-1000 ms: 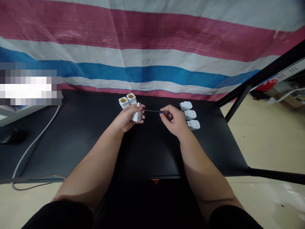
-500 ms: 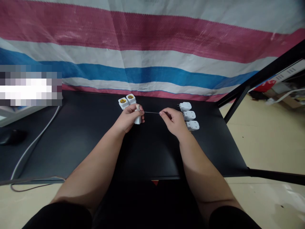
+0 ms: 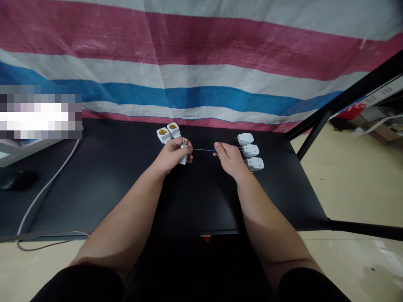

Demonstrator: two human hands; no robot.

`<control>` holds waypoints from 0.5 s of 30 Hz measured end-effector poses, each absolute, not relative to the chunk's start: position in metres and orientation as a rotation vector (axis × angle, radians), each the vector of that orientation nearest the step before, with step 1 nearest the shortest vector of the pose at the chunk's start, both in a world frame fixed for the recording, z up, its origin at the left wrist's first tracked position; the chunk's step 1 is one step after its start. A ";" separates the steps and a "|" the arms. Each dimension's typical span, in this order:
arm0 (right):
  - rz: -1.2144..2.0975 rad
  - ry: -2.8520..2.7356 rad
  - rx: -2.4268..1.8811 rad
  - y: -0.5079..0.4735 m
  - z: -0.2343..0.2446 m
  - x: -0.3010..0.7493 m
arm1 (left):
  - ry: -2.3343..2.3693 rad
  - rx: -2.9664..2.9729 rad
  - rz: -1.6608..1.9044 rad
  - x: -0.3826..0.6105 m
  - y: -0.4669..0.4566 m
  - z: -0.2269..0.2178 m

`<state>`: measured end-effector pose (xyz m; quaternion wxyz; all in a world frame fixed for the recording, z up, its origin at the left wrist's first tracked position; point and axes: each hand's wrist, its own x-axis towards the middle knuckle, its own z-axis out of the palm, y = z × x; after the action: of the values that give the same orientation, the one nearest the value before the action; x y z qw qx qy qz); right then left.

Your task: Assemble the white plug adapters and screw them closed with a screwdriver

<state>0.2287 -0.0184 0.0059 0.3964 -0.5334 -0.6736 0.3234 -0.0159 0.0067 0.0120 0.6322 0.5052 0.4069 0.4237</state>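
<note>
My left hand [image 3: 172, 154] is shut on a white plug adapter [image 3: 183, 157], with its metal pins pointing up. My right hand [image 3: 229, 158] grips a small screwdriver [image 3: 203, 149] with a blue handle, its thin shaft reaching left to the adapter. Most of the handle is hidden in my fingers. Just behind my left hand stand two white lamp sockets [image 3: 167, 132] with brass centres. Beyond my right hand lie three white plugs [image 3: 250, 150] in a column, close to my fingers but apart from them.
All this lies on a black desk [image 3: 110, 197]. A computer mouse [image 3: 19, 180] and a pale cable [image 3: 47, 197] are at the left, below a pixelated patch [image 3: 39, 111]. A striped tarp [image 3: 189, 71] hangs behind, and a black metal frame [image 3: 346, 109] runs along the right.
My right hand has shifted slightly right, and the screwdriver now lies more level with more blue handle showing. The adapter in my left hand has turned a little and sits slightly higher.
</note>
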 end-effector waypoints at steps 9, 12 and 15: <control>0.890 -1.668 -1.329 -0.020 0.006 0.231 | 0.959 1.165 1.009 -0.016 0.009 0.009; 0.829 -1.697 -1.364 -0.020 0.008 0.229 | 0.953 1.190 1.001 -0.016 0.008 0.009; 0.854 -1.673 -1.265 -0.020 0.005 0.229 | 0.967 1.183 1.009 -0.017 0.009 0.010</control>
<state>0.2286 -0.0199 0.0048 0.4245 -0.5056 -0.6690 0.3415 -0.0166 0.0088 0.0096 0.6093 0.5123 0.4189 0.4368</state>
